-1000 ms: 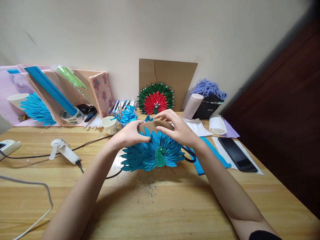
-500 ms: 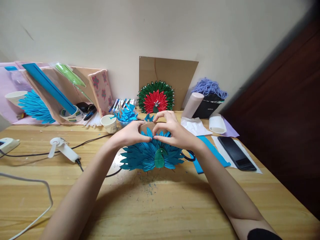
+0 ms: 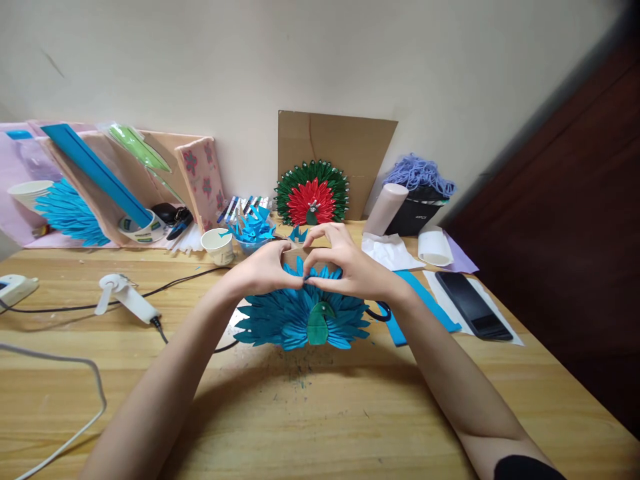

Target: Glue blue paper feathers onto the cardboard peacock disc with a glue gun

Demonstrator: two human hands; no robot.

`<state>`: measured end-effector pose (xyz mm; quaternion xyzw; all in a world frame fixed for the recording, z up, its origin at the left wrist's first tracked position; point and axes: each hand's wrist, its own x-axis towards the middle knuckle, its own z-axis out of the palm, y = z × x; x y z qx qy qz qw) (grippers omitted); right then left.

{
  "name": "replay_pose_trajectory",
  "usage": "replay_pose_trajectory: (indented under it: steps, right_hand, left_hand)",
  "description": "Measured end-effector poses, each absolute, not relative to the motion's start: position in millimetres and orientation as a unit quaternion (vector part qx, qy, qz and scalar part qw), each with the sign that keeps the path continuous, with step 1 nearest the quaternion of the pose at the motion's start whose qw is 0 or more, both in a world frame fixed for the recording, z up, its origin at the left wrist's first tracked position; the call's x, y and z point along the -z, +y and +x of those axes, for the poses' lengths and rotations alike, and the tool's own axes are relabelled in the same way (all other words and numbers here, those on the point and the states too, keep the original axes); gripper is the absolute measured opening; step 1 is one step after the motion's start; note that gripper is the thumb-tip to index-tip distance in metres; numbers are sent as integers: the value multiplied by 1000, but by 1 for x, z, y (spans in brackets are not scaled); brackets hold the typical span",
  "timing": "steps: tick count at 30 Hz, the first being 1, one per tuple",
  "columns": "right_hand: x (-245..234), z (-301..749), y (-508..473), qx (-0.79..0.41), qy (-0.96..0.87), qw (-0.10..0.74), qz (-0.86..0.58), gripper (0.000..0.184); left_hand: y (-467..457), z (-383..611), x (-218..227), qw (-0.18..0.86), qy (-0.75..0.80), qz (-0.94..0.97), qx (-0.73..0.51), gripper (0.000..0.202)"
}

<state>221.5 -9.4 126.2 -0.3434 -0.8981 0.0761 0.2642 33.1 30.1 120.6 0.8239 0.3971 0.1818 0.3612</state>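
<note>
A peacock craft (image 3: 265, 327) with layered blue petals is held above the table, a green bird body (image 3: 317, 325) at its front. Brown cardboard shows behind its upper petals. My left hand (image 3: 267, 270) grips the craft's upper left edge, thumb across the petals and fingers hidden behind. My right hand (image 3: 345, 267) curves over the upper right, its thumb and index finger closed on a blue petal (image 3: 306, 275) at the top middle. The two thumbs meet there.
A plastic tub of blue scraps (image 3: 255, 230) and a paper cup (image 3: 218, 247) stand behind my left hand. A red and green peacock (image 3: 313, 200) leans on cardboard. Blue sheets (image 3: 425, 303) and a phone (image 3: 473, 305) lie right; a small white fan (image 3: 127, 297) with its cable lies left.
The peacock craft has tipped slightly, its lower edge now a little lower and nearer to me. My fingertips have closed in on the petal at the top.
</note>
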Motion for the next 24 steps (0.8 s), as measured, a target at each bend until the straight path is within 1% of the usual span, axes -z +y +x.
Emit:
replay_pose_trajectory:
  steps: [5, 12, 21, 24]
  right_hand:
    - [-126, 222, -9, -71, -897, 266, -346, 4]
    - [-123, 223, -8, -79, -882, 285, -368, 3]
    - [-124, 221, -9, -99, -867, 306, -381, 5]
    - [-124, 221, -9, -108, -863, 307, -387, 6]
  left_hand:
    - [30, 34, -119, 370, 399, 821, -175, 40]
    - [30, 34, -121, 367, 380, 829, -182, 31]
    - [27, 31, -126, 353, 353, 848, -175, 36]
    - [26, 34, -127, 363, 347, 845, -182, 31]
